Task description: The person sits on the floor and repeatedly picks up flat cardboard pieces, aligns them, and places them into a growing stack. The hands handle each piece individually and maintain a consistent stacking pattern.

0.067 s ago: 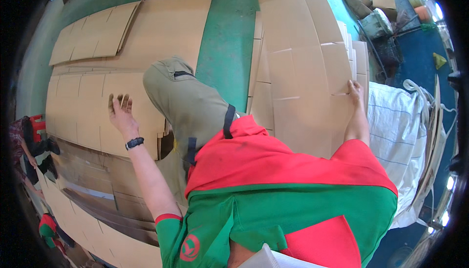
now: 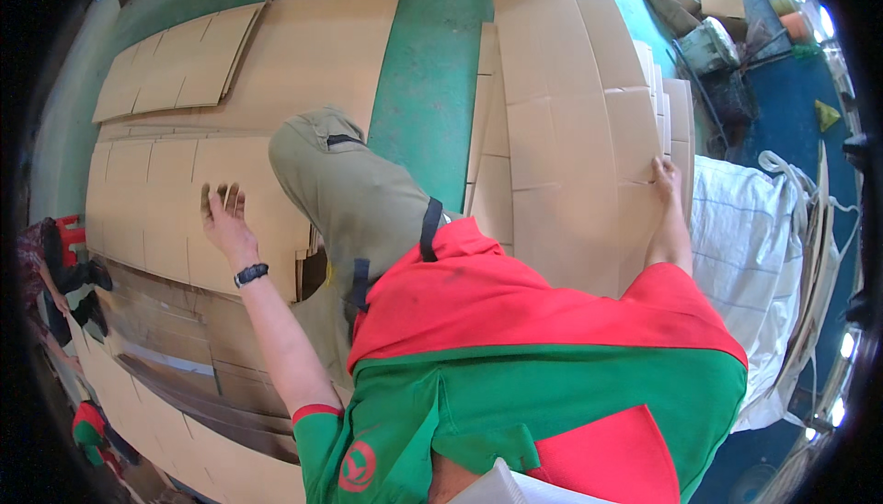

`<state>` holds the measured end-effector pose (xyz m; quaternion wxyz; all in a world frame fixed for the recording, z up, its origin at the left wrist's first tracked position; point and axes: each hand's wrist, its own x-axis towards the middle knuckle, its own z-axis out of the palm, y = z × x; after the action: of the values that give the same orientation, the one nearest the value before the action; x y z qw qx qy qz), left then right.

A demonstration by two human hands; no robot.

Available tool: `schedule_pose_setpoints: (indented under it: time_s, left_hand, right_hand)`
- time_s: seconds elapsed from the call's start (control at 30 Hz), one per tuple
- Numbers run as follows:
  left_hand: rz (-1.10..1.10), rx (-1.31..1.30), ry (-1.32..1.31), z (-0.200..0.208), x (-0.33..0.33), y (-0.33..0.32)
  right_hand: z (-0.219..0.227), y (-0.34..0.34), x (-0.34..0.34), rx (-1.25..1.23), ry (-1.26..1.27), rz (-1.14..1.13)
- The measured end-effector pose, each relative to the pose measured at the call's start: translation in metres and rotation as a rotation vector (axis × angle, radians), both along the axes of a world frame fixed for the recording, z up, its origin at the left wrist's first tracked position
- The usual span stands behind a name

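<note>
My right hand (image 2: 668,177) is closed on the right edge of a large creased cardboard sheet (image 2: 561,127), its fingers on the rim. The sheet lies lengthwise over other flat cardboard (image 2: 497,177) on the right, whose edges show at both sides of it. My left hand (image 2: 230,223) is held up with its fingers apart and nothing in them; their tips look dark with dirt. Behind that hand in the picture is a stack of slotted cardboard blanks (image 2: 147,200). Whether the hand touches the stack I cannot tell, though it seems to hang above it.
A smaller pile of blanks (image 2: 184,58) rests on a wide sheet (image 2: 322,44) at the far left. Green floor (image 2: 432,72) runs between the stacks. A white woven sack (image 2: 745,237) stands at the right, with clutter beyond it. Another person (image 2: 55,269) shows at the left rim.
The sheet in my right hand has shifted slightly to the right, its far end a little nearer. My left hand has drifted slightly left and nearer.
</note>
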<state>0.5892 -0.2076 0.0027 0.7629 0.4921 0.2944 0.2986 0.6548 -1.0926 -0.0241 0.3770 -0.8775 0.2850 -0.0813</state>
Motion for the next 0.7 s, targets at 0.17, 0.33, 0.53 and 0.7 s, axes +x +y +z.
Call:
schedule_pose_setpoints:
  time_s: [0.17, 0.33, 0.53, 0.7]
  left_hand:
    - [0.185, -0.001, 0.061, -0.020, -0.072, 0.041]
    - [0.455, -0.057, 0.225, -0.051, -0.189, 0.073]
    - [0.713, -0.186, 0.339, -0.080, -0.336, 0.052]
    - [0.888, -0.206, 0.482, -0.106, -0.415, 0.001]
  right_hand:
    - [-0.043, 0.009, -0.058, -0.417, 0.276, -0.134]
    - [-0.071, 0.030, -0.115, -0.601, 0.645, -0.139]
    - [-0.063, 0.034, -0.135, -0.558, 0.903, -0.102]
    - [-0.074, 0.025, -0.095, -0.696, 1.000, -0.012]
